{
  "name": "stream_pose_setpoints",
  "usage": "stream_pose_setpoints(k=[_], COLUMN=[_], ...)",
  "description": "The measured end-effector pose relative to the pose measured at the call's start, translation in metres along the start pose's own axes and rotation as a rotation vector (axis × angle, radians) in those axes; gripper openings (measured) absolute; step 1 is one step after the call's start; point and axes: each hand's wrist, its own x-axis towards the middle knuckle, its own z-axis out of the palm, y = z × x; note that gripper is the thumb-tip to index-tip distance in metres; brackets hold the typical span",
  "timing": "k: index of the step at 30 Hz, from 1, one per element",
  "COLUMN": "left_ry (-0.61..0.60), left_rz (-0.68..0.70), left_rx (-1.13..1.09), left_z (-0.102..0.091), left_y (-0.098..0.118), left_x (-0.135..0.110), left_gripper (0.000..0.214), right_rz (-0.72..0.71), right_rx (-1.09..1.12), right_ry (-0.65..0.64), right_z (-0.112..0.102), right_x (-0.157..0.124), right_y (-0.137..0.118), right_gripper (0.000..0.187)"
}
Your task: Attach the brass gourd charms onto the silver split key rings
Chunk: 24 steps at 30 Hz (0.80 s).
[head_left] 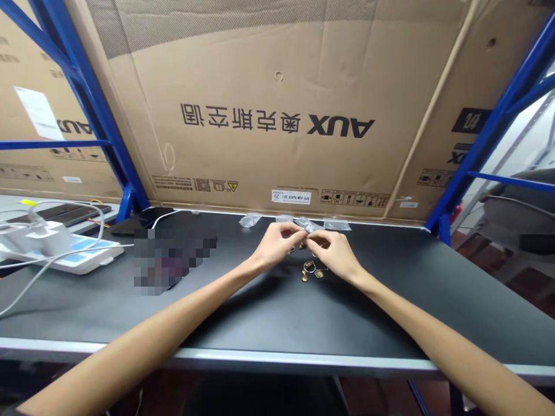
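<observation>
The left hand [277, 245] and right hand [333, 254] curl closed, their fingertips meeting to pinch a small plastic bag [306, 225] taut between them, just above gold jewellery pieces [310, 270] on the black tabletop [390, 300]. Loose clear bags [250, 220] lie along its far edge, upper middle.

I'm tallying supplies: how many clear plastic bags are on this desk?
4 bags, perhaps more hidden. One lies at the desk's back edge, one beside it, one further right, and one is pinched between the left hand and right hand.
</observation>
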Motion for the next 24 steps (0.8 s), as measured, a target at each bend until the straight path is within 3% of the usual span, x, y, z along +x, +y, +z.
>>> stream_pose_setpoints(k=[5, 11, 18, 21, 24], left_ry=[-0.042, -0.060, 0.032, 0.079, 0.134], left_rz=[-0.044, -0.029, -0.041, 0.055, 0.217], left_rx=[-0.134, -0.140, -0.070, -0.029, 0.145], left_z=[-0.0039, -0.0049, -0.0014, 0.0020, 0.0036], left_y=[-0.0045, -0.0045, 0.0008, -0.0002, -0.0009], left_x=[0.0018, 0.0014, -0.0025, -0.0041, -0.0054], left_gripper=[0.029, 0.029, 0.025, 0.018, 0.014], right_rz=[-0.066, -0.089, -0.090, -0.038, 0.019], right_rx=[-0.139, -0.199, -0.115, 0.001, 0.074], right_ry=[0.055, 0.077, 0.069, 0.035, 0.012], right_z=[0.0005, -0.0016, -0.0018, -0.0004, -0.0004], right_x=[-0.0005, -0.0010, -0.0014, -0.0001, 0.0016], right_y=[0.0041, 0.0020, -0.0003, -0.0005, 0.0004], right_gripper=[0.019, 0.018, 0.022, 0.021, 0.022])
